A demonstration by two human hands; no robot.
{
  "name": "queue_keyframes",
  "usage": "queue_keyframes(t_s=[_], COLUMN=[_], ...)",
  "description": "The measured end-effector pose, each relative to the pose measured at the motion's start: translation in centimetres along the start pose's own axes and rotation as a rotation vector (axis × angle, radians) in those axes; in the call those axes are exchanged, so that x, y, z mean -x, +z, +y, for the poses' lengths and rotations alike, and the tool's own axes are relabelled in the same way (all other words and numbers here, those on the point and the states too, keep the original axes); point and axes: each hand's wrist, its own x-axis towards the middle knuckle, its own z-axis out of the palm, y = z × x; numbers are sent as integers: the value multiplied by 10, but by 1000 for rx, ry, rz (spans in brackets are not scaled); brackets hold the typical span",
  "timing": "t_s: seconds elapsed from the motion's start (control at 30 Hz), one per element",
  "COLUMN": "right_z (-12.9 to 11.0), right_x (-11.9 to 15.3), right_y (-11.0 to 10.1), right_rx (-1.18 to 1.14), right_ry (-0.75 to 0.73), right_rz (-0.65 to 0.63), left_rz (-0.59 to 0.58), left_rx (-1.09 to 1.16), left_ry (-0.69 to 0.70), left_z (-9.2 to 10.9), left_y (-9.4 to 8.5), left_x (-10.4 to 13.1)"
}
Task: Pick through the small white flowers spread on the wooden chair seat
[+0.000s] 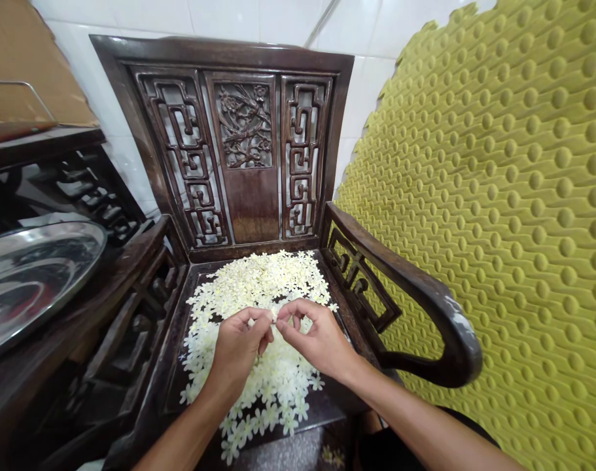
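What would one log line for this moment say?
left hand, right hand: fingertips close together | below: white flowers on chair seat | held item: too small to tell | beside: yellow textured mat

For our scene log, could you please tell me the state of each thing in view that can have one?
Left hand: fingers curled, grip unclear
Right hand: fingers curled, fingertips near the left's, grip unclear
Small white flowers: loose, heaped toward the back, spread at the front
Dark carved wooden armchair: upright, flowers covering much of its seat
Round shiny metal tray: face up, partly in view
Yellow-green studded mat: spread out
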Motion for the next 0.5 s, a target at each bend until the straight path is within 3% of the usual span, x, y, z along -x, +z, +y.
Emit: queue_keyframes(t_s=[0.5], right_z=[-2], right_x=[1], right_y=[1], right_rx=[-6], right_ry=[26], right_rz=[12], left_rz=[14], left_rx=[-60], left_ry=[21], left_z=[4], left_y=[1], left_x=[1])
